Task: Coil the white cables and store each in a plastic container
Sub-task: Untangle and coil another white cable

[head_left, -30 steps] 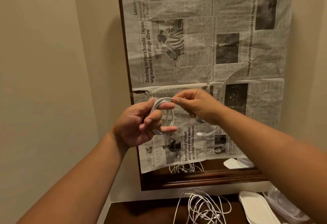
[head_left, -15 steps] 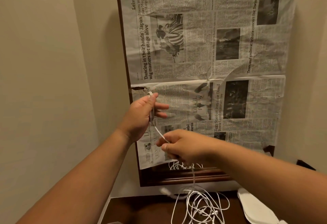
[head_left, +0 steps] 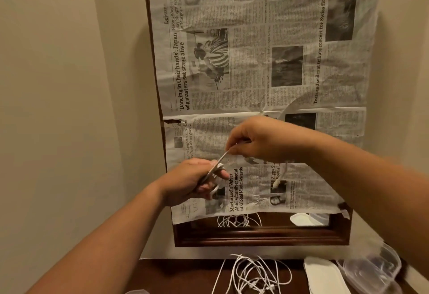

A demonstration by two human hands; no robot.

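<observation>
My left hand (head_left: 193,179) grips a small coil of white cable (head_left: 214,169) in front of the newspaper-covered mirror. My right hand (head_left: 260,141) is up and to the right of it, pinching the same cable's free strand, which runs taut down to the coil. The strand's loose end with its plug (head_left: 276,183) dangles below my right hand. A tangle of more white cables (head_left: 253,275) lies on the dark wooden surface below. A clear plastic container (head_left: 369,270) sits at the lower right, with a white lid (head_left: 325,277) beside it.
A wood-framed mirror (head_left: 255,235) covered with newspaper (head_left: 255,61) leans against the beige wall right behind my hands. Its uncovered bottom strip reflects the cables and a lid. A wall closes the left side. Another clear plastic edge (head_left: 135,291) shows at the bottom.
My right hand has risen from low by the cable pile to above my left hand, pulling the strand up. My left hand has dropped lower with the coil.
</observation>
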